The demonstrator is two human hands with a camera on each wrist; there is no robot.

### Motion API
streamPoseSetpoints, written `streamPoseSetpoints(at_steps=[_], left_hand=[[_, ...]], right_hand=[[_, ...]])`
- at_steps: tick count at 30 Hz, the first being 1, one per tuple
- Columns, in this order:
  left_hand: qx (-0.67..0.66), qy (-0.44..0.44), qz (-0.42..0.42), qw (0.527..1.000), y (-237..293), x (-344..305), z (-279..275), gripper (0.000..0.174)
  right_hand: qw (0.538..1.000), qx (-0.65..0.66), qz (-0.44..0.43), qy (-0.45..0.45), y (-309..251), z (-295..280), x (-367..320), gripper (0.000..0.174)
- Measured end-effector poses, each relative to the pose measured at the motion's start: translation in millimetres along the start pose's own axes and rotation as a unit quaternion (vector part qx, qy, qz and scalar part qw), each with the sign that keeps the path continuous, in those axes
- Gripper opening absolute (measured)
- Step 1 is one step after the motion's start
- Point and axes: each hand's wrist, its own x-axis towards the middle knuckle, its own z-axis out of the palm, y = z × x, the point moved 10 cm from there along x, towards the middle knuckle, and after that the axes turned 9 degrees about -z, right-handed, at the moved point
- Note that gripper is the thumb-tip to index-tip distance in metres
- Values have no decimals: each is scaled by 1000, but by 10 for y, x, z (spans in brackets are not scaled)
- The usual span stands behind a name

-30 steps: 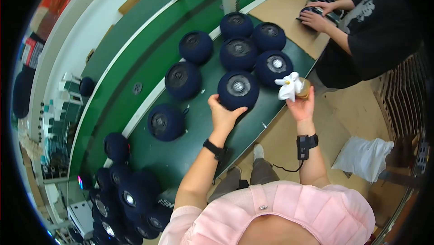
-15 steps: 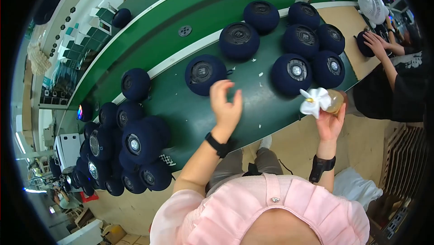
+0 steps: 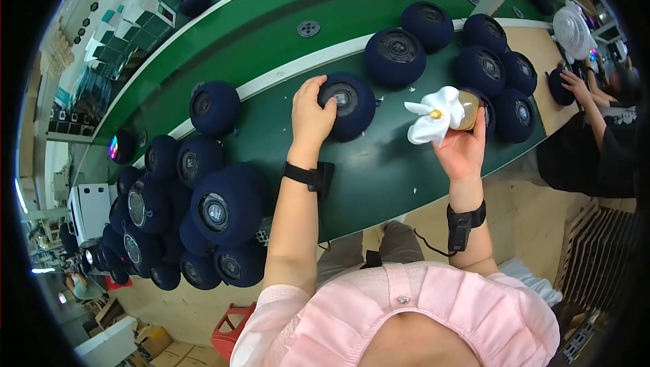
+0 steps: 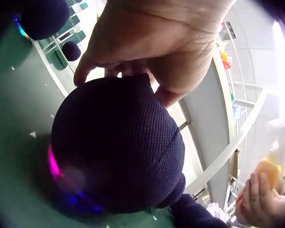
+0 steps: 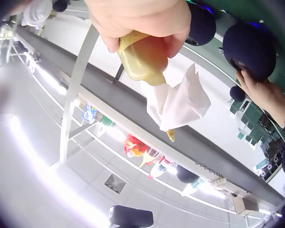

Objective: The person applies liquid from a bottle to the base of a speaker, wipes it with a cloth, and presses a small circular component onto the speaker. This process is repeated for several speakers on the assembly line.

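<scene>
In the head view my left hand (image 3: 311,116) holds the left side of a round, navy fabric-covered speaker (image 3: 352,120) on the green bench. The left wrist view has the fingers and thumb at the upper edge of this speaker (image 4: 114,142), with pink and blue light glowing low on it. My right hand (image 3: 462,154) grips a squeeze bottle (image 3: 468,111) of yellowish liquid above the bench. White tissue (image 3: 437,115) is wrapped around its neck. A yellowish nozzle tip (image 5: 171,136) pokes out of the tissue in the right wrist view.
More navy speakers (image 3: 395,55) stand along the bench and crowd its left end (image 3: 227,208). A green belt (image 3: 257,42) runs behind a pale rail. At the right, another person's hands touch a speaker (image 3: 560,87) near a white fan (image 3: 572,32).
My left hand has let go of one speaker and moved left to hold another. My right hand has carried the bottle left across the bench. The head view has shifted too.
</scene>
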Motion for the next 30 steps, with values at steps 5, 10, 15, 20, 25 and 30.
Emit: streamPoseSetpoints(at_steps=[5,10,15,20,25,30], left_hand=[[-14,53,9,998,25,-210,-210,26],[149,152,102,972,228,-416,-287,11],[206,147,102,962,248,-451,-264,6],[168,146,136,965,288,-464,-277,4],[75,172,94,978,152,-454,-347,9],[-54,167,-15,984,-128,-422,-360,18]], right_hand=[[999,-38,-17,-21,87,49,24,53],[998,-46,-36,2,169,26,168,50],[999,-40,-35,5,254,2,272,53],[995,-77,-61,-3,201,25,343,54],[981,-149,-123,14,164,24,477,53],[923,-282,-254,-68,158,230,561,46]])
